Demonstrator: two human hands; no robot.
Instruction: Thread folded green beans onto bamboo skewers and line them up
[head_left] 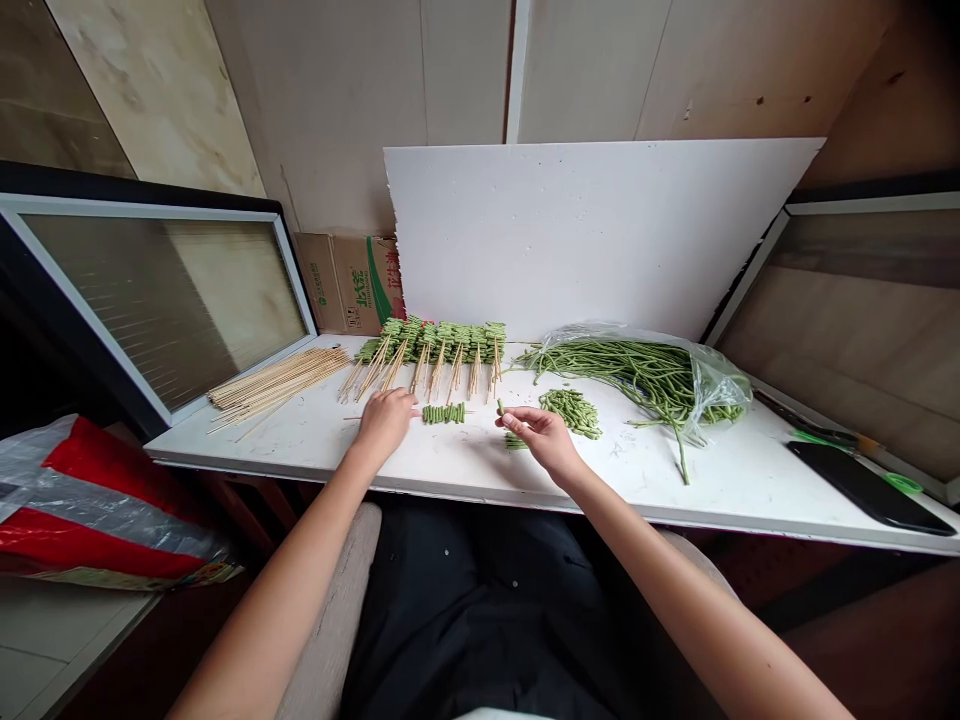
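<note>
My left hand [386,422] is closed around a thin bamboo skewer [469,411] that points to the right. A row of short green bean pieces [444,413] is threaded side by side along it. In my right hand [541,432], a single cut bean piece [500,407] is pinched between thumb and fingertips, apart from the skewer's tip. Under that hand lie a few more bean pieces [514,440], partly hidden. A pile of cut bean pieces [571,412] sits just beyond it on the right.
Finished-looking bean skewers [450,343] are stacked at the back, sticks toward me. Bare skewers [277,382] lie at left. Long beans [630,365] in a plastic bag lie right, near a black phone [870,485] and scissors [814,425]. A white foam board [592,235] stands behind.
</note>
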